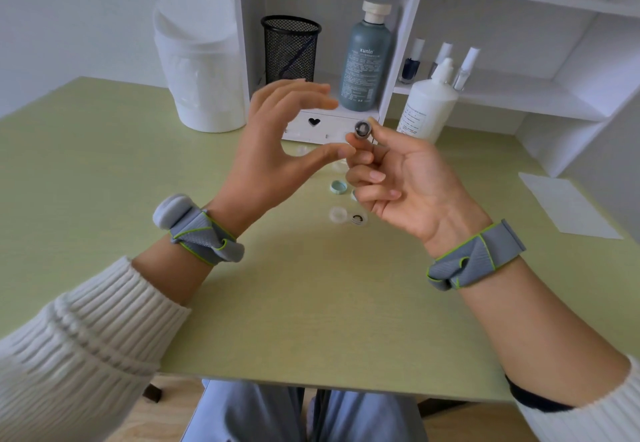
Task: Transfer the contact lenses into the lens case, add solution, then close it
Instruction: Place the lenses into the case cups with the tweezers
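A dark contact lens (363, 129) is being pinched at the fingertips of the right hand (408, 182). The left hand (277, 151) is being held spread and empty, its thumb just beside the lens. The teal lens case (338, 186) is lying on the table directly below the right fingertips, the nearer hand.

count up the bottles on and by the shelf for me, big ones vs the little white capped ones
Big bottles: 2 (grey-green bottle, white solution bottle)
Little white-capped bottles: 3 (dark blue one, middle one, clear one)
Total: 5
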Motion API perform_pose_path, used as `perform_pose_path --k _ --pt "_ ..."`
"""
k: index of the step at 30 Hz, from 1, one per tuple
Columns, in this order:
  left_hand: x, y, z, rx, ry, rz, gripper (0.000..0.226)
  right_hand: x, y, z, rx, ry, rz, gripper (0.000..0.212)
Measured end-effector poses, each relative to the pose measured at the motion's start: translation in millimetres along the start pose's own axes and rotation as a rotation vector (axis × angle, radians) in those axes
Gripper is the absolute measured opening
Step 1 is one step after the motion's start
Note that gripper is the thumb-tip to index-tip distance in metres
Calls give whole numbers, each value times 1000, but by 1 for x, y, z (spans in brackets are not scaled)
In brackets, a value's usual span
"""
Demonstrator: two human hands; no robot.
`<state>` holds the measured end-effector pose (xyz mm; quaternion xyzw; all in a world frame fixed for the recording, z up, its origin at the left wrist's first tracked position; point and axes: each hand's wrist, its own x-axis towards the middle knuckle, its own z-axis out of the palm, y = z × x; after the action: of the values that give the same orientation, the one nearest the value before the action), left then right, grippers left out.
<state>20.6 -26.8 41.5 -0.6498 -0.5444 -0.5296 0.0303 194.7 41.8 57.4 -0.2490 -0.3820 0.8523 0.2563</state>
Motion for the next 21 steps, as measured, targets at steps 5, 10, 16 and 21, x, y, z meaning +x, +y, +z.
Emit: perform_pose_path --k 5,10,16,21 --pt "-2 -2 4 -53 -32 44 39 -2 4 4 -25 -42 28 28" --pt "-3 -2 5 -88 -13 44 31 -3 5 6 -48 -73 40 23" --pt "-4 -1 7 -128 -19 4 25 -3 6 8 -80 -44 36 24" --pt "-6 0 10 -153 -22 -26 22 -3 7 8 -86 -26 35 29"
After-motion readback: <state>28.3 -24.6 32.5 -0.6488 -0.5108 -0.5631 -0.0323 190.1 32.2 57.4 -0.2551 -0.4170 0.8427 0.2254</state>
